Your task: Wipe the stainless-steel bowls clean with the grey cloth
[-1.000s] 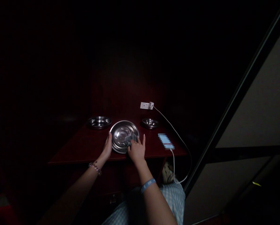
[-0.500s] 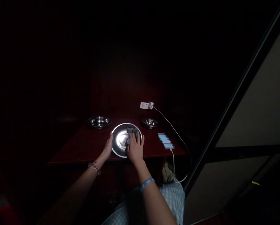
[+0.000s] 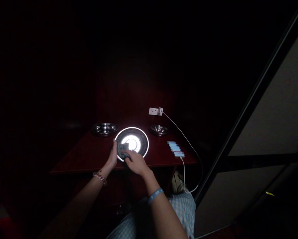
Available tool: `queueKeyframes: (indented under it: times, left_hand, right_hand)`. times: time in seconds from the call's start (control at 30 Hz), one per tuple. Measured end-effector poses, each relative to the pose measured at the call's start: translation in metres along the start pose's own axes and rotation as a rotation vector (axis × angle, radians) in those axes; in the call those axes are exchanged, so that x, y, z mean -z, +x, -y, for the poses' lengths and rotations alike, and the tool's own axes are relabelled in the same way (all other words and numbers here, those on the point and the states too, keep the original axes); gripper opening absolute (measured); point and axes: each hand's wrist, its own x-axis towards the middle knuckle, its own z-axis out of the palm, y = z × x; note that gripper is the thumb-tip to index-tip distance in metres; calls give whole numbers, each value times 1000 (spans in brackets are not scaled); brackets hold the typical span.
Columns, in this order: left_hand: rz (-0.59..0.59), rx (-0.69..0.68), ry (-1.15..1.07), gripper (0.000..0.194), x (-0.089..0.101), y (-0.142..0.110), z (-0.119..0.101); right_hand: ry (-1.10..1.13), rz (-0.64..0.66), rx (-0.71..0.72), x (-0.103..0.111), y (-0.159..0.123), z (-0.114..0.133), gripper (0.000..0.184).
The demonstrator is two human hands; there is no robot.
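A round steel plate [image 3: 139, 138] lies near the front of a dark red table [image 3: 89, 156] and reflects bright light. My left hand [image 3: 112, 155] rests against the plate's left rim, fingers curved around it. My right hand [image 3: 135, 162] presses a small grey cloth [image 3: 122, 147] onto the plate's near-left part, fingers closed on the cloth.
A steel bowl [image 3: 104, 128] stands at the back left and a smaller one [image 3: 159, 129] at the back right. A phone [image 3: 175, 149] lies at the right, on a white cable [image 3: 186, 141] from a wall socket [image 3: 155, 111]. A dark door frame [image 3: 250, 109] rises to the right.
My right hand has swept the cloth from the plate's right and far side across to its near-left part. The plate now glares brightly. The left hand has stayed at the rim.
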Motion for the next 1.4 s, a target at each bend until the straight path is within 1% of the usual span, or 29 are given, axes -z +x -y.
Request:
queueKeyframes:
  times: [0.1,0.17,0.23,0.3,0.43,0.5,0.6,0.7,0.8,0.87,0.93,1.0,1.07,1.13,1.2,1.23,1.3,1.4]
  left_hand:
    - [-103,39,32,65,-3,-3,-4]
    - [-153,26,35,64,-3,-3,-5]
    - [-182,4,35,63,-3,-2,-6]
    - [-196,-10,36,63,-3,-2,-6]
    - [-182,-14,13,63,-4,-3,-7]
    - [-157,-10,-9,64,-5,-5,-9]
    - [-99,1,-38,67,-9,-7,-13]
    - [-60,-24,-56,66,-10,-8,-16]
    - [-48,-44,-57,66,-8,-10,-19]
    - [-1,-19,-40,71,-5,-12,-20]
    - [66,14,-11,77,-2,-13,-21]
    - [111,34,36,79,0,-13,-20]
    - [124,38,80,77,0,-12,-18]
    - [124,25,103,72,0,-9,-16]
    - [102,27,107,69,1,-7,-13]
    - [85,37,107,67,1,-6,-12]
    - [60,56,96,65,2,-4,-10]
    - [59,63,46,59,2,-2,-8]
  right_hand:
    - [-27,6,-59,8,-2,7,44]
    - [-64,5,-87,11,-2,10,42]
    - [-109,-4,-103,13,-3,9,40]
    - [-150,-4,-80,11,-3,7,41]
    - [-204,7,64,4,-2,-1,52]
    - [-247,2,99,1,-1,-4,55]
    - [-338,-10,91,0,0,-3,53]
    - [-398,-41,78,3,0,2,48]
    - [-393,-80,83,5,0,4,50]
    - [-343,-132,62,5,0,2,56]
    - [-232,-229,-2,5,0,-1,63]
    - [-36,-370,-85,5,1,-4,65]
    - [241,-535,-138,8,5,-8,54]
    - [557,-683,-156,11,10,-12,41]
    - [862,-799,-188,15,15,-18,45]
    - [1005,-837,-220,16,17,-22,48]
    - [1259,-855,-314,16,21,-29,47]
    - [1514,-791,-462,12,24,-37,33]
